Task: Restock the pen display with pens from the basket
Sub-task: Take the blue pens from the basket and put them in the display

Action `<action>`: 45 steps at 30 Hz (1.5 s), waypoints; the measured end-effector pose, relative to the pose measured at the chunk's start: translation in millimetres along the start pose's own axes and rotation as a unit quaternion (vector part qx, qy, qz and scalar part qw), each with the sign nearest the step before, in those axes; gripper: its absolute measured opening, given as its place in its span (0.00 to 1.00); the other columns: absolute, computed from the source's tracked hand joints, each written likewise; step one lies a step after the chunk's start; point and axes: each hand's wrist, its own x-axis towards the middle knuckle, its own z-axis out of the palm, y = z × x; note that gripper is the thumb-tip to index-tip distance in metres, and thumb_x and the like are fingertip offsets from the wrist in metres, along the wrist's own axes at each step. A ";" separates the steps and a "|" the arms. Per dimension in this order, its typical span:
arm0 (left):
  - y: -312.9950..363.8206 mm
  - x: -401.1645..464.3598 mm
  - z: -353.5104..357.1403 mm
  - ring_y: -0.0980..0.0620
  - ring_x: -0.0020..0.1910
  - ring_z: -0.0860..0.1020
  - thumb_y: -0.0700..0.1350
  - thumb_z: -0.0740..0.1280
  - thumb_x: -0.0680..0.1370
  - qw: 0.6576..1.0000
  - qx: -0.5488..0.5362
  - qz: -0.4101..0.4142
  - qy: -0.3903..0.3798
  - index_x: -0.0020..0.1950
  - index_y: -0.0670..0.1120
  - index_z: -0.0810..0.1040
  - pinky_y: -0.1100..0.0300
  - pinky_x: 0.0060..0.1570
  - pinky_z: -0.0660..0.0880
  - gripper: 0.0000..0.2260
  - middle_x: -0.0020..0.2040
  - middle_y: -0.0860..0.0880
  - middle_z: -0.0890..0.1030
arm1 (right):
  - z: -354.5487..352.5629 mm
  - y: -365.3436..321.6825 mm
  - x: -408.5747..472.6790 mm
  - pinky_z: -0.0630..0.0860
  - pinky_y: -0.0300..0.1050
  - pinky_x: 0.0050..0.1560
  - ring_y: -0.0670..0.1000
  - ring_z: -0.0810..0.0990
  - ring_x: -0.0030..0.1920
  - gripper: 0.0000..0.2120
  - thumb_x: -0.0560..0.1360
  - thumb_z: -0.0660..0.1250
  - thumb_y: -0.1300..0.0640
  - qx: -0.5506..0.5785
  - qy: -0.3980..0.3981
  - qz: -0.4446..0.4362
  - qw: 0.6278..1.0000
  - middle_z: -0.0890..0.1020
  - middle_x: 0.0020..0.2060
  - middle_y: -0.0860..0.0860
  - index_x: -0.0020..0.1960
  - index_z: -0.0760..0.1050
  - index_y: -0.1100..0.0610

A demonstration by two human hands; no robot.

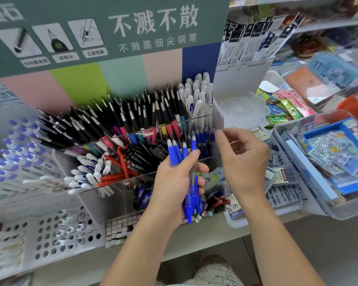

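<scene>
My left hand (174,182) grips a bundle of blue pens (189,178) upright, tips up, just below the display (205,120) compartment of matching blue pens, while my right hand (243,159), fingers loosely curled and empty, hovers nearer that slot.

A single head-worn wide-angle view looks forward and steeply down from standing height onto a shop shelf. It sits close: the clear acrylic pen display (132,141) fills the centre, and the green header card (112,27) with Chinese lettering reaches the top edge. Both forearms enter from the bottom edge, the left hand (174,182) and right hand (242,159) meeting near the middle. The lens bends straight lines toward the edges, so the clear plastic bin (298,203) on the right tilts, and the left margin is blurred
</scene>
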 end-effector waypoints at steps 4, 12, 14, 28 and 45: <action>-0.2 -1.4 1.8 0.53 0.24 0.70 0.44 0.68 0.80 0.999 0.021 -0.008 -0.037 0.57 0.40 0.80 0.62 0.23 0.69 0.09 0.34 0.46 0.80 | -4.4 -16.2 -7.4 0.71 0.37 0.30 0.44 0.72 0.25 0.07 0.79 0.69 0.56 0.219 -0.177 0.263 0.923 0.80 0.28 0.46 0.46 0.84 0.57; -2.6 -3.5 4.9 0.51 0.26 0.75 0.47 0.67 0.82 0.998 0.028 -0.041 -0.024 0.52 0.40 0.78 0.61 0.26 0.73 0.10 0.37 0.42 0.84 | -14.1 -11.7 -2.4 0.69 0.34 0.26 0.46 0.73 0.31 0.02 0.77 0.69 0.61 0.381 -0.117 0.321 0.859 0.79 0.35 0.51 0.48 0.80 0.58; -1.9 -3.7 4.8 0.50 0.26 0.75 0.48 0.65 0.82 0.999 0.014 -0.045 -0.012 0.50 0.41 0.76 0.60 0.27 0.73 0.10 0.36 0.42 0.83 | -21.9 -15.6 1.9 0.71 0.33 0.27 0.45 0.75 0.31 0.02 0.78 0.68 0.62 0.416 -0.049 0.285 0.862 0.80 0.34 0.50 0.48 0.78 0.57; 3.7 -5.6 2.2 0.54 0.23 0.63 0.47 0.59 0.82 0.996 -0.072 -0.056 0.018 0.46 0.43 0.71 0.62 0.22 0.65 0.09 0.28 0.49 0.65 | -2.4 16.9 2.9 0.77 0.34 0.45 0.43 0.79 0.41 0.06 0.76 0.73 0.61 -0.091 -0.003 -0.120 0.989 0.82 0.43 0.45 0.53 0.84 0.57; -2.4 -1.5 -4.8 0.55 0.24 0.67 0.45 0.66 0.82 1.000 -0.013 -0.013 -0.012 0.57 0.41 0.80 0.63 0.22 0.67 0.09 0.32 0.49 0.74 | -6.6 5.2 -5.9 0.77 0.44 0.36 0.46 0.78 0.33 0.08 0.76 0.74 0.53 -0.064 0.057 -0.044 0.995 0.80 0.32 0.44 0.42 0.79 0.54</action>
